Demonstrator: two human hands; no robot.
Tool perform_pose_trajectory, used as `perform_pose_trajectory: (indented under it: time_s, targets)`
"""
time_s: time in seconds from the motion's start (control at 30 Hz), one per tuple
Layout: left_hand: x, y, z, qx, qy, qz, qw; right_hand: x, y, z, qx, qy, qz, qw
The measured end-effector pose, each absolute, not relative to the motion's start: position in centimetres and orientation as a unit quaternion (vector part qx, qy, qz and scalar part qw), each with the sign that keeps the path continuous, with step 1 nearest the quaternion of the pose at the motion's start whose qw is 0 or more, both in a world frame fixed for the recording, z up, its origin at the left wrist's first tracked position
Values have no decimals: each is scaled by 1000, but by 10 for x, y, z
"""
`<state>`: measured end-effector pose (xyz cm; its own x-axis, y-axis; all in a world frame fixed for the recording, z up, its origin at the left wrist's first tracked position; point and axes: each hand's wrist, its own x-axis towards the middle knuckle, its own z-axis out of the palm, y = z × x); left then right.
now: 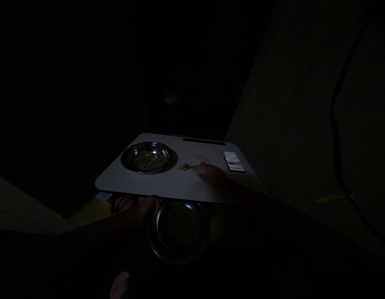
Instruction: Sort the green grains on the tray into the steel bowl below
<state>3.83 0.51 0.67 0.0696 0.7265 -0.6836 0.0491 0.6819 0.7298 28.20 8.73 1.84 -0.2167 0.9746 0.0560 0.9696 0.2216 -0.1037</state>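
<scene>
My left hand (149, 204) is closed on the rim of a steel bowl (151, 243), just below the table's front edge. Small greenish bits, like seeds, fill its bottom. Over the white table (173, 189), my right hand (214, 175) is closed around a small pale round-edged piece (199, 169), too dim to name exactly. Its edge rests at a scatter of small green seeds (186, 167). A faint pale patch (201, 158) shows just behind them. Another steel bowl (125, 160), holding pale and green bits, stands on the table's left side.
A phone with a lit screen (235, 162) lies at the table's right. A dark slot (204, 141) runs along the far edge. On the right rises a wall (292, 124) with a dark cable (334, 124) hanging across it. Most of the room is too dark to make out.
</scene>
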Motion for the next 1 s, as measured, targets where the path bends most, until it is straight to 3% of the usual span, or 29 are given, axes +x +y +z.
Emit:
perform_pose_trajectory:
  time_s: [0.47, 0.53, 1.0]
  targets:
    - [42, 0, 16, 302, 647, 264, 648, 285, 88, 21, -625, -779, 20, 45]
    - [44, -2, 20, 312, 653, 310, 617, 283, 89, 22, -626, -778, 20, 46]
    - [37, 7, 4, 317, 636, 274, 648, 285, 91, 20, -647, -762, 14, 39]
